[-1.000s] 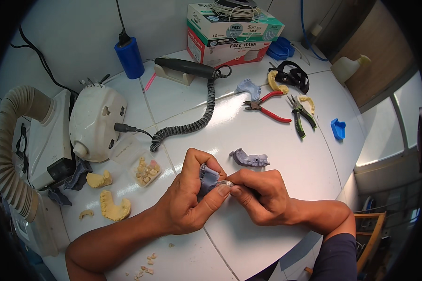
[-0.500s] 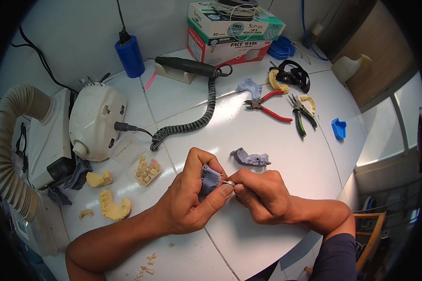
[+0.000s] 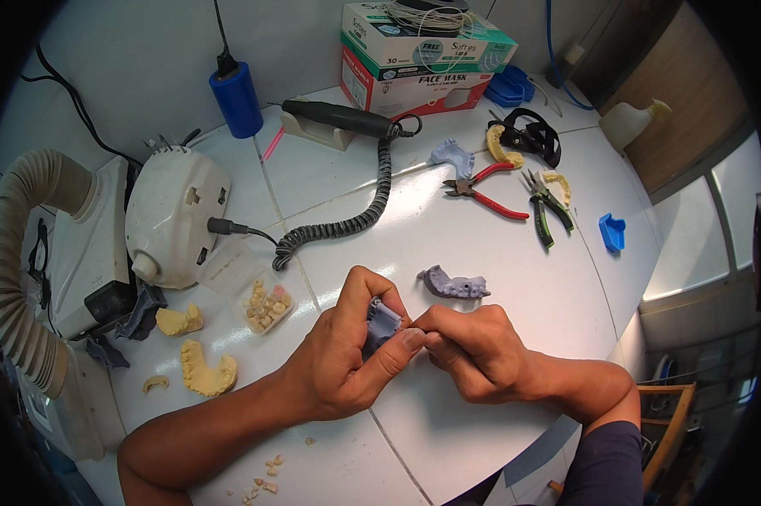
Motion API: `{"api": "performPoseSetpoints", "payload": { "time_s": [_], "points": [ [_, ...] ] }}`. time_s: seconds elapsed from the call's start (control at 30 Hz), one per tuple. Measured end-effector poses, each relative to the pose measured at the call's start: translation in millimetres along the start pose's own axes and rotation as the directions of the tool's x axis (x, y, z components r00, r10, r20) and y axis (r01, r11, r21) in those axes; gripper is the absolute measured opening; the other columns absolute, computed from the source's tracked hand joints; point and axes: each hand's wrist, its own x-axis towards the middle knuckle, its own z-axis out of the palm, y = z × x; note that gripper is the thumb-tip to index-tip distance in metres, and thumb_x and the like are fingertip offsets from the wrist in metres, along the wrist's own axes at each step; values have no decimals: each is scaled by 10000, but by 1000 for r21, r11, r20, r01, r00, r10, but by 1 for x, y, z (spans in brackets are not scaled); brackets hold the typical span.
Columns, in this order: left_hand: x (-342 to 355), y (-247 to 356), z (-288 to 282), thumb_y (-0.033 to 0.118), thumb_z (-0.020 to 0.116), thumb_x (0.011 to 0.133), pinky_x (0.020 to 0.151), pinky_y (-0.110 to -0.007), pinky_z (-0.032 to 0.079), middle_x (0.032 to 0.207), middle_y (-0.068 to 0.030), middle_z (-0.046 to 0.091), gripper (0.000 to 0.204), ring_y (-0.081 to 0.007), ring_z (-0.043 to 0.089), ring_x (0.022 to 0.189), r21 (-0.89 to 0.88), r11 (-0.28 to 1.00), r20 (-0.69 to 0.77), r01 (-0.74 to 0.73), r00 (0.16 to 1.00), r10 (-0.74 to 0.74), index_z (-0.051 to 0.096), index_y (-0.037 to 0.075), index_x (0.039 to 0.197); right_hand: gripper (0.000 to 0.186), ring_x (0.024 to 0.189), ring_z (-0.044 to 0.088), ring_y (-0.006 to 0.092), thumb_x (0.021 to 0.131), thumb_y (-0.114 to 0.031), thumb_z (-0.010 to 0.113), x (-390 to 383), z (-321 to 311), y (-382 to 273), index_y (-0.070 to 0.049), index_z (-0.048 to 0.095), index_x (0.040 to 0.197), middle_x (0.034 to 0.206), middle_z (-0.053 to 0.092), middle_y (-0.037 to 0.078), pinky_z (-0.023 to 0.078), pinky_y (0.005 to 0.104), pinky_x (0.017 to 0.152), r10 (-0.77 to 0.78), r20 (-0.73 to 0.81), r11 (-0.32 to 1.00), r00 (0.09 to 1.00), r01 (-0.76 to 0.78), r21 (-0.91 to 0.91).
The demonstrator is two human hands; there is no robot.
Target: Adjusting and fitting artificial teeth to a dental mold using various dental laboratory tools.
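Observation:
My left hand [image 3: 342, 354] is closed around a blue-grey dental model [image 3: 383, 322], with the thumb pressed near its right end. My right hand [image 3: 477, 358] pinches at that same end, its fingertips meeting my left thumb; the small piece between them is mostly hidden. Just beyond my hands lies a purple-grey dental model [image 3: 452, 285]. To the left are a clear box of small tooth-like pieces [image 3: 266, 310], a cream plaster arch [image 3: 207, 371] and a smaller cream cast [image 3: 178, 320].
A white machine [image 3: 174, 219], hose [image 3: 13, 244] and corded handpiece [image 3: 347, 118] occupy the left and back. Boxes [image 3: 418, 84] stand behind. Red pliers [image 3: 499, 202], green-black pliers [image 3: 549, 211] and a blue tray [image 3: 612, 232] are at right. Loose chips [image 3: 265, 487] lie near my left forearm.
Both hands and the held model have shifted very slightly right. The small pale piece at the pinched fingertips, visible earlier, is now mostly covered by the fingers.

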Motion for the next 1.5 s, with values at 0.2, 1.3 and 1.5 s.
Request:
{"api": "performPoseSetpoints", "payload": {
  "time_s": [0.2, 1.3, 1.5],
  "points": [
    [-1, -2, 0, 222, 647, 1090, 551, -284, 418, 791, -51, 582, 315, -107, 559, 611, 54, 997, 7, -58, 998, 57, 408, 28, 1157, 47, 542, 635, 359, 1038, -41, 585, 2, -6, 0, -16, 617, 1014, 622, 589, 155, 459, 416, 532, 18, 89, 999, 996, -21, 33],
    [-3, 2, 0, 192, 596, 1098, 536, -300, 476, 893, -87, 596, 283, -141, 640, 618, 69, 995, 52, -78, 996, 74, 412, -10, 1170, 46, 578, 654, 366, 989, -1, 595, 4, -12, -8, -3, 616, 1030, 661, 633, 171, 476, 420, 555, 25, 169, 1000, 985, -27, 11],
    [-3, -2, 3, 205, 634, 1089, 554, -294, 468, 793, -66, 586, 312, -137, 625, 614, 23, 996, 28, -89, 996, 88, 406, 13, 1182, 93, 579, 657, 366, 975, 9, 603, 4, -12, -5, -6, 637, 1061, 659, 627, 173, 477, 422, 552, 15, 165, 1000, 986, -17, 10]
  ]
}}
